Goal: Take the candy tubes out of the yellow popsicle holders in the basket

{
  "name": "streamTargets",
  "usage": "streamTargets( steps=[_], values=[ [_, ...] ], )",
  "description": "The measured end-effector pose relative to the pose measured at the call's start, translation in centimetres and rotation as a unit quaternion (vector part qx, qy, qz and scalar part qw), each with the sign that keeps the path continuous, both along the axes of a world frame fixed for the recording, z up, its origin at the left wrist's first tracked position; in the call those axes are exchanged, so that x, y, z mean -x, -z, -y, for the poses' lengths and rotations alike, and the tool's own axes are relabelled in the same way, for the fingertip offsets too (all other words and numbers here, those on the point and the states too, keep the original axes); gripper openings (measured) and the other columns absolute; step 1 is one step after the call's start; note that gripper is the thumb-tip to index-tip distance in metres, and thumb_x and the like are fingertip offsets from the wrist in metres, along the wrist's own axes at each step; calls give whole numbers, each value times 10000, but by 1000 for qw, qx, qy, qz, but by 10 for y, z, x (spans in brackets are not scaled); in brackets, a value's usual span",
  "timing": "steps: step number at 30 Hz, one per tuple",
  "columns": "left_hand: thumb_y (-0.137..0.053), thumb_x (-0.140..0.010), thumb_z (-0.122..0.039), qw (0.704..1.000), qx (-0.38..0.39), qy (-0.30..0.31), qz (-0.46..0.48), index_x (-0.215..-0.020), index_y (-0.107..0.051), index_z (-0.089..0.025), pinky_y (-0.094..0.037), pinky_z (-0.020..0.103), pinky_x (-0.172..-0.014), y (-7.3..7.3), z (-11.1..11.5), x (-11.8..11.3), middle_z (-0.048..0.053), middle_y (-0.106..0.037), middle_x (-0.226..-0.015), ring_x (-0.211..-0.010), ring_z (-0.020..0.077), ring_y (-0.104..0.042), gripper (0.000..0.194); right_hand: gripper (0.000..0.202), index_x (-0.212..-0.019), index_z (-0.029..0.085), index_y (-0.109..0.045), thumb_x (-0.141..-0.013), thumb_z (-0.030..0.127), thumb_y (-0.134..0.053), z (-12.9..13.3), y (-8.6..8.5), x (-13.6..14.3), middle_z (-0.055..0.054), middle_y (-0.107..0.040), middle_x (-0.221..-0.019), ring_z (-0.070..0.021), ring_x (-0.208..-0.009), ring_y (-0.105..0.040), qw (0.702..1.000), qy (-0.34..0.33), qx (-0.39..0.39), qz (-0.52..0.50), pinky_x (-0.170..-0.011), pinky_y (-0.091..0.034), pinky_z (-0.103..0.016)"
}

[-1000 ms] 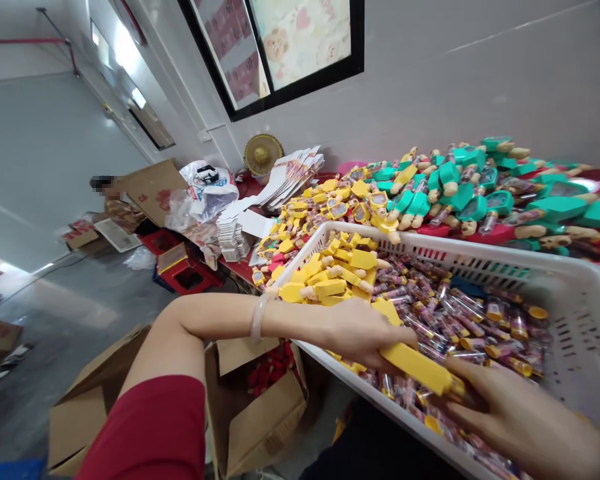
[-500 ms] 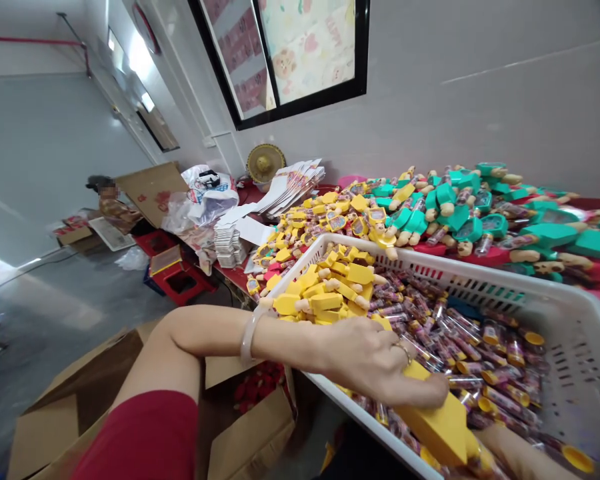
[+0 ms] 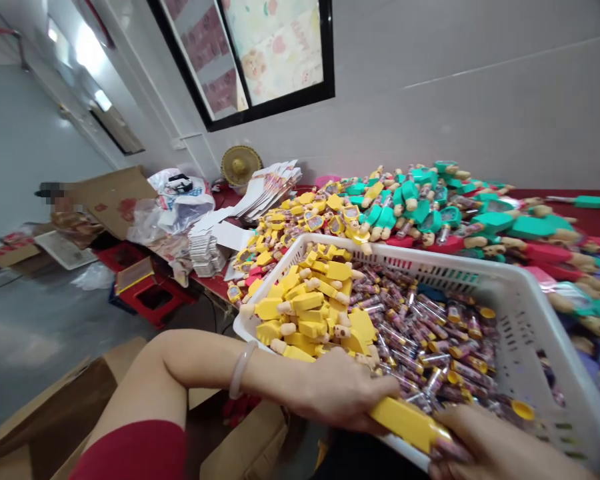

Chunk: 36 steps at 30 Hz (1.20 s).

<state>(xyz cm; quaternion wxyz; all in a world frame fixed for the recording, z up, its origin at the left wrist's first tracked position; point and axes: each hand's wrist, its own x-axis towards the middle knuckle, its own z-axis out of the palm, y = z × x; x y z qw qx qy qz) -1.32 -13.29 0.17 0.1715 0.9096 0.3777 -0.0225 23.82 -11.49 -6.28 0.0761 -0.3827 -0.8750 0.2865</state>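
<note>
My left hand (image 3: 347, 387), with a bangle on the wrist, is closed around a flat yellow plastic toy piece (image 3: 405, 421) above the near rim of the white basket (image 3: 535, 293). My right hand (image 3: 495, 443) grips a small clear tube (image 3: 450, 445) at the right end of that piece. Tube and piece meet end to end; how they join is hidden by the fingers. Inside the basket, yellow toy pieces (image 3: 307, 303) with small beige figure heads are heaped on the left. Loose clear tubes (image 3: 435, 333) with purple wrappers and yellow ends fill the rest.
Behind the basket lie piles of yellow and green toys (image 3: 410, 193) on a red-covered table. Flattened cards (image 3: 267, 193) and a white stack (image 3: 207, 250) stand to their left. An open cardboard box (image 3: 250, 443) sits below left, near red stools (image 3: 155, 297). A person (image 3: 70, 217) is farther back.
The view has swung right. The yellow piece has turned from its broad face to a narrow edge. My right hand has come further into view, gripping the tube.
</note>
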Motion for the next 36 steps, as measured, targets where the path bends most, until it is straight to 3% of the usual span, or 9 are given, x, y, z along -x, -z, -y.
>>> streamTargets(
  steps=[2, 5, 9, 14, 17, 21, 26, 30, 36],
  values=[
    [-562, -870, -482, 998, -40, -29, -40, -1164, -530, -207, -506, 308, -619, 10, -19, -3, 81, -686, -859, -744, 247, -669, 403, 113, -775, 234, -675, -732, 331, -637, -24, -9, 8, -18, -691, -667, -199, -549, -637, 997, -9, 58, 48, -466, -434, -247],
    [-618, -833, -446, 987, -93, -128, -36, -1140, -560, -212, -526, 357, -680, -1, -77, -4, 97, -687, -889, -760, 272, -676, 390, 448, -1178, 142, -601, -820, 406, -548, -71, -18, 8, -155, -703, -969, -302, -803, -675, 981, 102, -164, -12, -669, -524, -371],
    [-690, -797, -246, 933, -234, -272, 33, -1186, -580, -135, -503, 466, -820, -64, -187, 9, 196, -670, -959, -896, 362, -664, 420, 725, -1468, 69, -284, -894, 457, -496, -108, -29, 14, -262, -559, -1284, -370, -1093, -603, 907, 232, -333, -114, -847, -499, -461],
    [-837, -666, -245, 869, -293, -385, 106, -1485, -305, -146, -297, 585, -1065, -112, -279, 33, 285, -371, -1459, -1327, 462, -384, 982, 598, -1412, 113, -376, -901, 406, -479, -107, -8, 28, -197, -611, -1245, -302, -1031, -640, 932, 218, -263, -124, -798, -511, -390],
    [-753, -763, -322, 912, -247, -311, 103, -1457, -365, -122, -339, 490, -1069, -88, -260, 27, 238, -433, -1441, -1309, 396, -435, 820, 379, -1196, 165, -582, -898, 371, -471, -108, 12, 22, -107, -718, -993, -249, -838, -677, 963, 215, -154, -57, -691, -484, -326],
    [-682, -804, -414, 993, -66, -96, -12, -1301, -563, -152, -442, 382, -951, -24, -164, 7, 163, -610, -1272, -1123, 325, -588, 574, 248, -955, 206, -675, -917, 336, -468, -118, 16, 10, -57, -741, -865, -219, -791, -675, 971, 226, -72, 31, -639, -407, -279],
    [-837, -579, -371, 982, 7, 46, -181, -1407, -459, -313, -339, 497, -1045, 43, -80, 5, 120, -376, -1524, -1379, 412, -319, 913, 232, -961, 205, -671, -938, 305, -463, -113, 16, 22, -52, -740, -874, -196, -789, -666, 980, 166, -67, 84, -628, -370, -262],
    [-751, -683, -353, 986, -12, 7, -163, -1226, -568, -220, -386, 474, -1000, 55, -92, 16, 131, -526, -1369, -1234, 351, -489, 589, 234, -930, 207, -667, -936, 306, -454, -95, 35, 43, -64, -735, -904, -207, -810, -672, 985, 56, -45, 156, -627, -379, -263],
    [-659, -745, -272, 964, 18, -262, 33, -915, -547, -166, -440, 407, -906, 45, -136, 4, 121, -665, -953, -948, 314, -632, 229, 251, -1086, 175, -612, -945, 314, -456, -88, 55, 61, -131, -702, -1047, -255, -914, -671, 979, 29, -46, 198, -706, -446, -304]
  ],
)
